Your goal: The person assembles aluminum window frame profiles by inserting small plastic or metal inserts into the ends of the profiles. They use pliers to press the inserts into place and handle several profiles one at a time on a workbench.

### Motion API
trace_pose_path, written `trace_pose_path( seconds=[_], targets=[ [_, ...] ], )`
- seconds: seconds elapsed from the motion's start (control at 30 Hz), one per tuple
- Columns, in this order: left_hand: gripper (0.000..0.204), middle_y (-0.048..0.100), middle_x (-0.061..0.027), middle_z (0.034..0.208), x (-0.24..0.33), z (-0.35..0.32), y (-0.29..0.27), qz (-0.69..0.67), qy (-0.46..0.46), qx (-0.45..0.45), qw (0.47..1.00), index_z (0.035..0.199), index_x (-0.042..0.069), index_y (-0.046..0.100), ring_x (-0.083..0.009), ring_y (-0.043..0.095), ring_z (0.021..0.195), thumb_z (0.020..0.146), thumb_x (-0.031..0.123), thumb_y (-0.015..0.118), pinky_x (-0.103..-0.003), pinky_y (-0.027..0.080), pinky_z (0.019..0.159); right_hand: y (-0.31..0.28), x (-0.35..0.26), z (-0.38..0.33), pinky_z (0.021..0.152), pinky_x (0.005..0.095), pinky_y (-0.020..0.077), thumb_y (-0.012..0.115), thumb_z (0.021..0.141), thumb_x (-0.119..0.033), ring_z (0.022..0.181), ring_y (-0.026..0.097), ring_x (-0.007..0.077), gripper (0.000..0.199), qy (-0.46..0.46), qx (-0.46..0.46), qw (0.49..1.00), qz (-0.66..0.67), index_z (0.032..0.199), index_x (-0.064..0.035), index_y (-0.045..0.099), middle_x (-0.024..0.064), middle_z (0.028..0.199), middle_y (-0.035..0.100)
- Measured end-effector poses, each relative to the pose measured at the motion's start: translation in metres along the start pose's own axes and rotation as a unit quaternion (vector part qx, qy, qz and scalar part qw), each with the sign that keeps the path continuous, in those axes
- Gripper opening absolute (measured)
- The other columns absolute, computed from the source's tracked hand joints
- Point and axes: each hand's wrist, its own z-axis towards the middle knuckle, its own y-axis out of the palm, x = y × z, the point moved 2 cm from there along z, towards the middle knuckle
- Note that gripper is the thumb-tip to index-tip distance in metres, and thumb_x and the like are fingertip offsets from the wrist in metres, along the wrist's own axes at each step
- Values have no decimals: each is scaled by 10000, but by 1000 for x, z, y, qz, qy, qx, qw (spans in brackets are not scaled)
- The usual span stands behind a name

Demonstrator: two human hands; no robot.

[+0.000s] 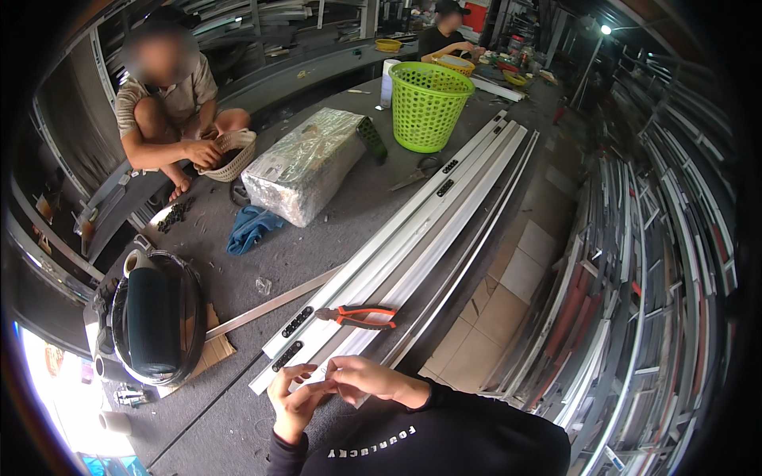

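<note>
My left hand (293, 403) and my right hand (367, 378) meet close to my body, just past the near ends of the long white profiles (379, 262). The fingers of both are pinched together at one spot. Something small and pale shows around the fingertips, too small to name. Beyond my hands, diagonal cutters (359, 316) with orange and black handles lie across the profiles. Black slotted fittings sit in the profiles, one (287, 356) near my left hand and another (298, 321) slightly farther off.
A plastic-wrapped box (303, 166), a green basket (429, 107), scissors (417, 174) and a blue cloth (252, 230) stand or lie farther off. At left is a dark cylinder (154, 317) with a coiled hose. One person (168, 95) crouches over a white basket (230, 156); another (446, 40) works behind.
</note>
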Motion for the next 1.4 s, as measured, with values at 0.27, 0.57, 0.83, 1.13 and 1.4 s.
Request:
trace_pose_path(
  seconds=[0.27,0.57,0.83,1.13,1.4],
  targets=[
    [230,514,-119,1223,-20,1,-4,-325,-193,-135,916,797,7,690,-216,574,1010,933,187,644,-380,450,942,10,-14,1,534,201,358,565,1035,-133,611,446,24,106,-136,48,986,-85,1009,-30,566,-38,746,540],
    [263,512,-132,1347,-24,-22,31,-497,-311,-18,810,1199,59,713,-182,620,1031,1028,200,571,-285,557,698,14,-17,-6,718,264,514,581,1007,-92,800,642,99,112,-236,54,942,-231,1036,16,591,40,875,669],
    [100,561,-113,1203,-30,-20,27,-448,-218,-12,867,923,13,755,-114,628,801,875,98,777,-252,533,716,-2,-10,-4,597,191,364,608,1002,-134,694,461,11,176,-50,-70,990,-114,1115,-3,639,-49,839,564],
    [152,592,-127,1188,-28,-20,26,-461,-179,-3,869,926,35,766,-147,614,876,803,98,829,-296,535,772,-2,-9,1,530,185,276,603,1018,-160,619,358,1,166,-16,-126,992,16,1100,-20,640,-71,802,514],
    [198,604,-117,1181,-29,-19,23,-411,-178,-30,893,945,27,778,-153,624,868,755,-13,817,-286,555,739,-4,-12,-3,586,176,326,631,1005,-201,682,423,-5,165,-10,-109,990,-85,1081,-57,653,-74,835,548]
  ],
)
